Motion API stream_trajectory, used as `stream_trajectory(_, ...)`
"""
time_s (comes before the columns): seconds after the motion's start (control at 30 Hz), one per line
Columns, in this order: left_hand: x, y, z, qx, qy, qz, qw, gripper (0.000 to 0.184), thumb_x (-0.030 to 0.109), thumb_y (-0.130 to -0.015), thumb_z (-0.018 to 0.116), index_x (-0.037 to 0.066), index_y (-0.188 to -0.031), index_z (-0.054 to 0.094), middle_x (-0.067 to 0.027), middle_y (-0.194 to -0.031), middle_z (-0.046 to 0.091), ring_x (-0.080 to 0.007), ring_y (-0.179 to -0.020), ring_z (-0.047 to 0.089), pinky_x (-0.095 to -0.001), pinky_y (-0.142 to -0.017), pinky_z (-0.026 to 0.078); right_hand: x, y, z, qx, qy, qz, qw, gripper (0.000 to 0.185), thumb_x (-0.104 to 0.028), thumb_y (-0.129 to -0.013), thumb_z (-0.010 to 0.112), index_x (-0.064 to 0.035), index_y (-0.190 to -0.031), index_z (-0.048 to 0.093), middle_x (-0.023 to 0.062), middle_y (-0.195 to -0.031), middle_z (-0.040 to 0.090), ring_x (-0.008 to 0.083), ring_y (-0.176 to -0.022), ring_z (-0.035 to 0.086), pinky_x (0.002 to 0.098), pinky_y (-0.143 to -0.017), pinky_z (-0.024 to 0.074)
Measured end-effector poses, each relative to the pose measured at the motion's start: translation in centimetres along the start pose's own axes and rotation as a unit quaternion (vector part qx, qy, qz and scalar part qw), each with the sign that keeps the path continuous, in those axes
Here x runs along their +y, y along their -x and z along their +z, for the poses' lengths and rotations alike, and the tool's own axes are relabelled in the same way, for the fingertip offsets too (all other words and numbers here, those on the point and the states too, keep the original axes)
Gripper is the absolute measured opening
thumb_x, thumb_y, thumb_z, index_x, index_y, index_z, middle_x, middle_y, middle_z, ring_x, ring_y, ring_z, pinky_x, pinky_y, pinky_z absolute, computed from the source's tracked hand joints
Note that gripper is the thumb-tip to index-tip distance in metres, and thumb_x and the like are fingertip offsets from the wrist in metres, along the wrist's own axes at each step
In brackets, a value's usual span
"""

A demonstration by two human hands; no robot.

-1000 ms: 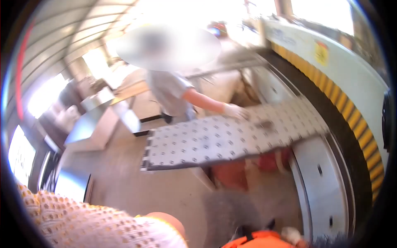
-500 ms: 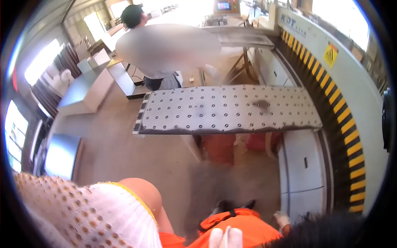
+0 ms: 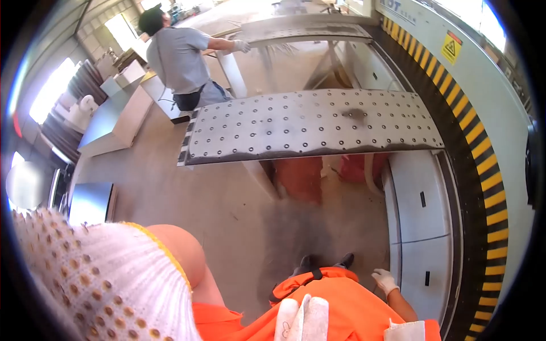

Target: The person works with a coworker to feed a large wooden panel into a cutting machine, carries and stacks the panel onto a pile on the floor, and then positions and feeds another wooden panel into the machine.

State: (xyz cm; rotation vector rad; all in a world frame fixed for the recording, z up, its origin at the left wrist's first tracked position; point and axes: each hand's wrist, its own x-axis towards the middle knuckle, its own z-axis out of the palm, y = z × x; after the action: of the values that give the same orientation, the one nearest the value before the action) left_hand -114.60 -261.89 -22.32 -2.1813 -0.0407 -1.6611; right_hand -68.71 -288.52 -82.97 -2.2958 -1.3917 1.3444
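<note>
My left hand (image 3: 96, 278) fills the lower left, close to the camera, in a white knit glove with brown dots and a yellow-edged cuff. Its fingers run out of view, so what they do is hidden. Lower right, my right hand (image 3: 385, 279) hangs low in a pale glove, fingers loosely apart and holding nothing. It is beside the grey machine cabinet (image 3: 424, 250); whether it touches is unclear. Ahead lies a grey table (image 3: 307, 122) with rows of small round studs, apart from both hands.
A co-worker (image 3: 182, 62) stands beyond the table, one gloved hand near another table (image 3: 301, 34). On the right runs a machine beam (image 3: 483, 85) with a yellow-black striped edge (image 3: 475, 148). Panels (image 3: 91, 202) and a long box (image 3: 116, 119) stand left.
The view has tilted down, so the studded table sits higher in the picture. My right hand and forearm show more fully. The co-worker's gloved hand now appears near the far table.
</note>
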Motion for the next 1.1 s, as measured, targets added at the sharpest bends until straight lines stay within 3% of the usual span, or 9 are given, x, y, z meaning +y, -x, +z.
stream_trajectory(0.13,1.4,0.3,-1.3,0.0,0.003,0.0,1.0,0.032,0.013,-0.095,0.072,0.0,-0.123,0.074,-0.0172,-0.12,0.072,-0.0307,-0.105,0.07,-0.0409,-0.095,0.056,3.9,1.5,1.8,-0.043,0.076,-0.007,0.996,0.054,-0.041,-0.101,0.056,0.0006,-0.131,0.074,0.0246,-0.138,0.072,0.0424,-0.133,0.064,0.0468,-0.113,0.0503)
stream_trajectory(0.4,3.7,0.8,-2.9,-0.01,-0.012,-0.008,1.0,0.03,0.013,-0.095,0.072,0.0,-0.122,0.074,-0.0169,-0.117,0.072,-0.031,-0.104,0.07,-0.0413,-0.094,0.056,2.3,-2.8,2.0,-0.023,-0.018,0.012,1.0,0.059,-0.042,-0.099,0.059,0.002,-0.135,0.072,0.0255,-0.14,0.071,0.0418,-0.132,0.065,0.0448,-0.111,0.0512)
stream_trajectory(0.47,3.8,1.0,-3.0,-0.01,-0.013,-0.01,1.0,0.03,0.014,-0.095,0.072,0.0,-0.122,0.074,-0.0169,-0.117,0.071,-0.0311,-0.103,0.07,-0.0414,-0.093,0.056,-2.9,-1.2,0.1,-0.028,0.012,-0.027,0.999,0.058,-0.042,-0.099,0.06,0.0025,-0.135,0.072,0.0245,-0.141,0.071,0.0414,-0.133,0.065,0.0441,-0.112,0.0508)
stream_trajectory(0.67,4.0,0.9,-2.3,-0.018,-0.017,-0.01,1.0,0.029,0.014,-0.096,0.072,0.0,-0.121,0.073,-0.0167,-0.115,0.071,-0.0313,-0.102,0.069,-0.0418,-0.093,0.056,-2.8,-2.8,1.5,-0.038,0.001,-0.027,0.999,0.059,-0.039,-0.099,0.061,0.0028,-0.139,0.07,0.0227,-0.145,0.069,0.0376,-0.14,0.062,0.0414,-0.118,0.0474)
stream_trajectory(0.83,4.5,-0.6,-1.4,-0.018,-0.011,0.007,1.0,0.028,0.014,-0.096,0.072,0.0,-0.12,0.073,-0.0165,-0.114,0.071,-0.0315,-0.101,0.069,-0.042,-0.092,0.055,0.0,-2.6,2.5,-0.032,0.028,-0.077,0.996,0.044,-0.038,-0.099,0.055,-0.0004,-0.111,0.074,0.0271,-0.121,0.073,0.0471,-0.119,0.066,0.0512,-0.101,0.0523)
stream_trajectory(0.97,4.8,-0.9,-1.0,-0.02,-0.006,0.013,1.0,0.027,0.015,-0.096,0.071,0.0,-0.119,0.073,-0.0164,-0.112,0.071,-0.0316,-0.1,0.069,-0.0422,-0.091,0.055,0.1,-3.8,1.6,-0.036,0.032,-0.076,0.996,0.043,-0.038,-0.099,0.055,-0.0016,-0.11,0.075,0.0254,-0.121,0.074,0.0467,-0.119,0.067,0.0524,-0.102,0.0521)
stream_trajectory(1.07,4.5,-0.6,-1.7,-0.02,-0.006,0.012,1.0,0.026,0.015,-0.097,0.071,0.0,-0.118,0.073,-0.0163,-0.112,0.07,-0.0317,-0.099,0.068,-0.0424,-0.091,0.055,2.5,-4.1,1.9,-0.055,0.143,-0.116,0.981,0.046,-0.041,-0.1,0.055,-0.0024,-0.114,0.076,0.024,-0.124,0.075,0.0454,-0.121,0.067,0.0525,-0.105,0.0519)
stream_trajectory(1.1,3.9,-0.5,-1.9,-0.025,-0.009,0.014,1.0,0.026,0.015,-0.097,0.071,0.0,-0.118,0.073,-0.0163,-0.111,0.07,-0.0317,-0.099,0.068,-0.0425,-0.091,0.055,1.5,-4.2,3.7,-0.025,0.088,-0.106,0.99,0.05,-0.043,-0.102,0.055,-0.002,-0.12,0.077,0.0233,-0.129,0.075,0.0441,-0.123,0.067,0.0522,-0.107,0.0517)
